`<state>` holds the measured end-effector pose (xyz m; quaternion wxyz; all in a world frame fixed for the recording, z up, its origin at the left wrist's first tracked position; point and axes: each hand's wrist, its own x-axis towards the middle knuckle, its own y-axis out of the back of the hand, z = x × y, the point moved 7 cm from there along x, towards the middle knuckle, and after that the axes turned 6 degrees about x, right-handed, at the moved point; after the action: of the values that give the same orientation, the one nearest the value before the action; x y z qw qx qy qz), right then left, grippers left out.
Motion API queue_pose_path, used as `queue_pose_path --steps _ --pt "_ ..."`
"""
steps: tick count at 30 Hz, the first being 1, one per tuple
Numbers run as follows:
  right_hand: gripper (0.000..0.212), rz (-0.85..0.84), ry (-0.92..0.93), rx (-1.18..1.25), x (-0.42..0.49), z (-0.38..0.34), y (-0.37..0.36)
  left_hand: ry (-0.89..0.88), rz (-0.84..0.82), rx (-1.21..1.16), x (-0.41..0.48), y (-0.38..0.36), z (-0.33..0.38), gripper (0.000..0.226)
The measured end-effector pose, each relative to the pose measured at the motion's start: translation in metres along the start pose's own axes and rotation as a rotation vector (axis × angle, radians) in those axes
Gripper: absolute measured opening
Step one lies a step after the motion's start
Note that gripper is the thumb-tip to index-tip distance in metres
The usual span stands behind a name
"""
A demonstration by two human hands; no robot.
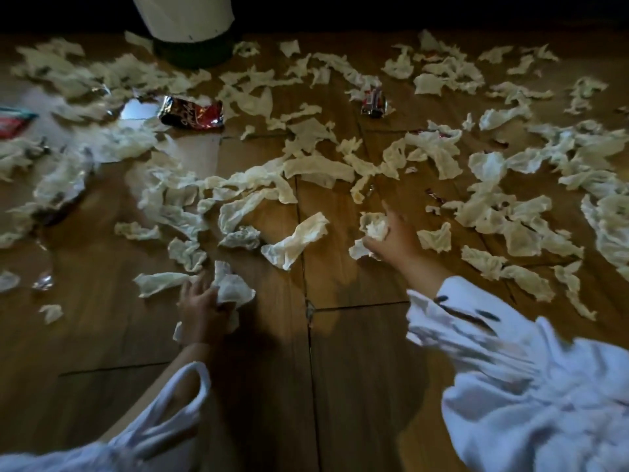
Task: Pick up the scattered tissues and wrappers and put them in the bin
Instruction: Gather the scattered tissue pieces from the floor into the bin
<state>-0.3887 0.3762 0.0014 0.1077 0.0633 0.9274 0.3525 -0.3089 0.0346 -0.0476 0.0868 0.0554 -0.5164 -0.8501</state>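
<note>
Dozens of tissues (316, 168) strew the floor (357, 369) from nine to three o'clock, the bin (187, 18) at eleven; we judge them feather-light and soft, fit to bunch anywhere, and our left hand (204, 303) and right hand (396, 235) each curl round some.

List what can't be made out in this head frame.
Head view: bin opening and fill, cut off by the top edge.
Head view: red packet, cut by the left edge.
Head view: print on dark wrapper, too blurred.
Head view: how many tissues right hand holds; fingers cover them.
</note>
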Motion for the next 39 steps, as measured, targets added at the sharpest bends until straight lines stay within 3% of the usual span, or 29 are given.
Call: queue_pose_path --steps 2,4,9,11,14,18,22,25,27,29,31,35,39 --pt "0.058 -0.079 -0.045 -0.117 -0.001 0.006 -0.022 -0.043 -0.046 0.027 -0.004 -0.008 0.001 0.036" --pt "0.044 -0.028 0.031 -0.244 -0.027 0.010 -0.041 -0.041 -0.026 0.023 -0.011 -0.006 0.014 0.024" --pt "0.045 0.051 0.366 -0.371 -0.108 0.024 -0.069 -0.040 -0.070 -0.306 -0.017 -0.021 0.056 0.065" --pt "0.040 0.054 0.441 -0.362 -0.115 0.032 -0.063 -0.051 -0.117 -0.346 -0.010 -0.023 0.078 0.063" --pt "0.042 0.013 0.519 -0.304 -0.114 0.042 -0.061 -0.179 -0.155 -0.143 0.014 -0.020 0.114 0.055" --pt "0.051 -0.060 0.529 -0.169 -0.114 0.040 -0.064 -0.304 -0.304 0.223 0.040 -0.039 0.134 0.071" --pt "0.038 0.035 0.605 -0.200 -0.113 0.037 -0.058 -0.378 -0.238 0.294 0.029 -0.047 0.133 0.054" --pt "0.034 -0.117 0.379 -0.256 -0.095 0.035 -0.061 -0.322 -0.290 0.183 0.014 -0.047 0.122 0.042" --pt "0.038 -0.248 0.189 -0.261 -0.082 0.025 -0.060 -0.089 -0.374 -0.061 0.007 -0.034 0.112 0.036" --pt "0.038 -0.313 0.058 -0.234 -0.077 0.001 -0.051 0.188 -0.404 -0.369 -0.006 -0.013 0.100 0.047" --pt "0.034 -0.307 -0.022 -0.132 -0.086 -0.028 -0.034 0.315 -0.379 -0.527 -0.023 0.016 0.096 0.048" --pt "0.035 -0.238 -0.208 0.194 -0.132 -0.091 0.015 0.341 -0.459 -0.616 -0.054 0.090 0.113 0.051" --pt "0.033 -0.212 -0.279 0.239 -0.178 -0.171 0.073 0.381 -0.470 -0.668 -0.064 0.193 0.148 0.056"
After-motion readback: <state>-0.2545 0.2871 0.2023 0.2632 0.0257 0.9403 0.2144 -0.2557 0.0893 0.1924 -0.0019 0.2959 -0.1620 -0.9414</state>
